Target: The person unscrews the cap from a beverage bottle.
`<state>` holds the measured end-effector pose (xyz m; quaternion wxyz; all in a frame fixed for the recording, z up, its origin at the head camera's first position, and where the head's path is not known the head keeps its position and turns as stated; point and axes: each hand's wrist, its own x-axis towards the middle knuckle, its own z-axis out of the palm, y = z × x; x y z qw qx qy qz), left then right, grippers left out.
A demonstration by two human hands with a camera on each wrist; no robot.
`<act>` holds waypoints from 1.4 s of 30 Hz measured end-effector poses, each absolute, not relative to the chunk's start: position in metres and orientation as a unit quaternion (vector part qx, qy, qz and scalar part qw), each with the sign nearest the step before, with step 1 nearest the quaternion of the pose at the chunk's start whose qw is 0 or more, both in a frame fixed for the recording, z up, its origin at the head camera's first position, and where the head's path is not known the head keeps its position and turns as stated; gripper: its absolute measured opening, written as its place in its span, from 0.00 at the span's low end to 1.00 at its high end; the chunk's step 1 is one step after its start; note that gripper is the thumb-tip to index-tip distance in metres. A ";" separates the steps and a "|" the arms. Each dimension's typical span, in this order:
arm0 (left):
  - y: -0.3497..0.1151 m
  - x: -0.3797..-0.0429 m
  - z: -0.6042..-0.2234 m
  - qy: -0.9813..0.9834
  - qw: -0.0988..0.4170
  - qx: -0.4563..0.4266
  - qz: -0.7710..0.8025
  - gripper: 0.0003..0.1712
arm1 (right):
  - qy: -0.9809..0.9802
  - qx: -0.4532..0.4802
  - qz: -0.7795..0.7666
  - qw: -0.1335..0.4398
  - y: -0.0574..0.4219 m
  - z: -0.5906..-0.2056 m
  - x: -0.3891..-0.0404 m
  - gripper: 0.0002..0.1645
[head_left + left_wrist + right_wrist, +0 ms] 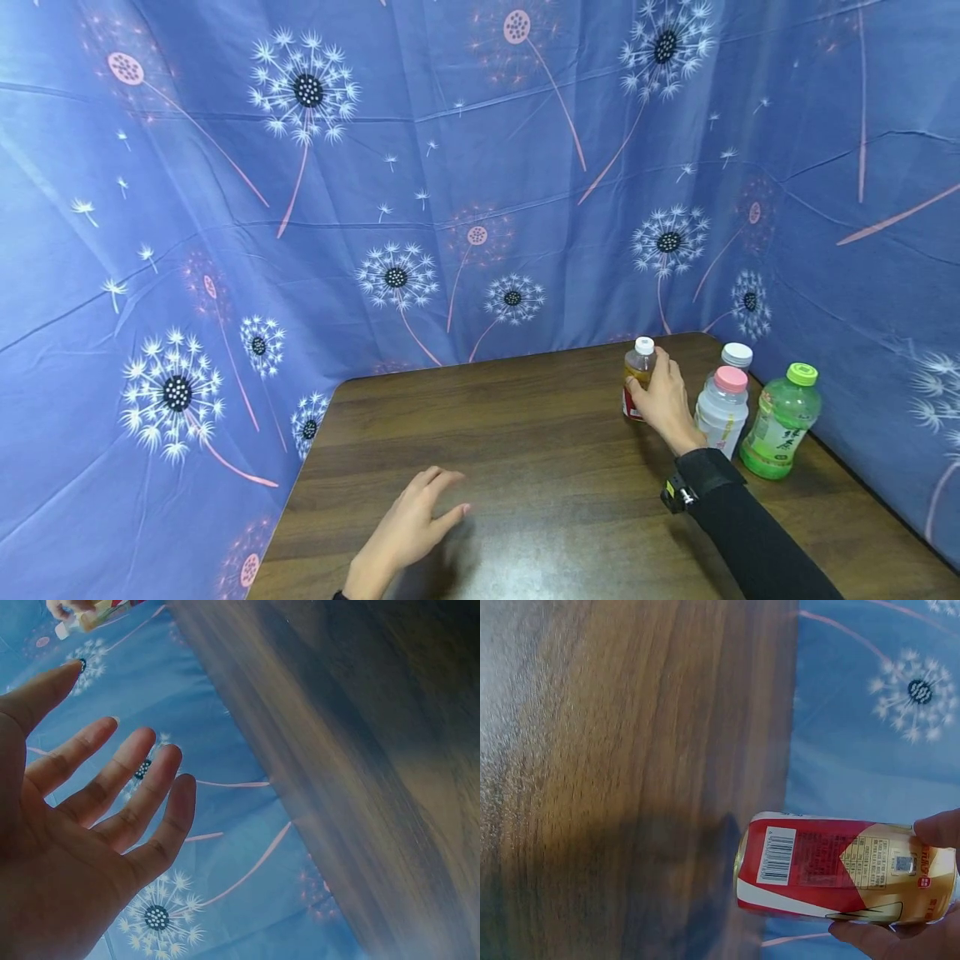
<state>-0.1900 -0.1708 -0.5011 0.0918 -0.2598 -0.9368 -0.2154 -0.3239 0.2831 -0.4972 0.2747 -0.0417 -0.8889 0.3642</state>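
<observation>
Near the table's back right, my right hand [666, 402] grips a red and gold can [817, 866] by its upper part, fingers on one side and thumb on the other. A white cap and clear shoulder [642, 357] show above the can in the head view; I cannot tell whether they belong to a separate bottle behind it. Whether the can touches the table is unclear. My left hand [412, 521] hovers at the front left with fingers spread and nothing in it. The left wrist view shows its palm [60, 877].
Right of the right hand stand a white bottle with a pink cap [730, 379], a bottle with a pale lid [737, 356] partly hidden behind it, and a green tea bottle [780, 425]. Blue dandelion-print cloth [480, 167] hangs around the wooden table [480, 417].
</observation>
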 end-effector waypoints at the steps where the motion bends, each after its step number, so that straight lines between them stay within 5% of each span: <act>1: -0.172 -0.190 -0.501 -0.936 0.094 -0.262 -0.216 0.25 | -0.889 -0.047 0.364 0.274 0.284 -0.499 -0.326 0.47; 24: -0.181 -0.191 -0.504 -0.929 0.077 -0.256 -0.255 0.23 | -0.880 -0.141 0.360 0.274 0.304 -0.509 -0.352 0.53; 34: -0.182 -0.191 -0.505 -0.934 0.074 -0.246 -0.250 0.24 | -0.879 -0.110 0.365 0.285 0.302 -0.504 -0.347 0.64; 42: -0.186 -0.190 -0.505 -0.936 0.078 -0.238 -0.249 0.23 | -0.888 -0.052 0.304 0.343 0.294 -0.471 -0.338 0.62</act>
